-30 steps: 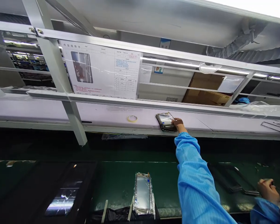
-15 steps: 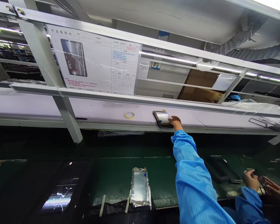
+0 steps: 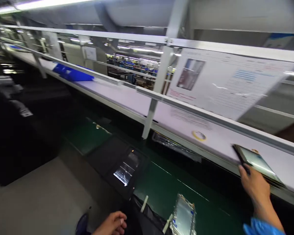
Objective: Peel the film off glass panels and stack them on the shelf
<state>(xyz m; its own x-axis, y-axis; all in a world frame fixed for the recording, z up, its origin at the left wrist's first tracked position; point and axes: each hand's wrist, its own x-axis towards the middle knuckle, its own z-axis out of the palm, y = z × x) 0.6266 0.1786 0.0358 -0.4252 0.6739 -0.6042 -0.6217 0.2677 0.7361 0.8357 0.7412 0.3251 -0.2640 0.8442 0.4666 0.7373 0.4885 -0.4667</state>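
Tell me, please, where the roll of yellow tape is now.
In the head view, the roll of yellow tape lies on the pale shelf right of centre, below the printed instruction sheet and left of the stack of glass panels.

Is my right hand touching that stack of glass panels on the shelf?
Touching. The head view shows the right hand with its fingers against the near edge of the stack of glass panels, with no gap showing between them.

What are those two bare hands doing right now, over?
Blue-sleeved right hand at a black-edged stack of glass panels; left hand low, nothing visible in it. Nothing between hand and stack.
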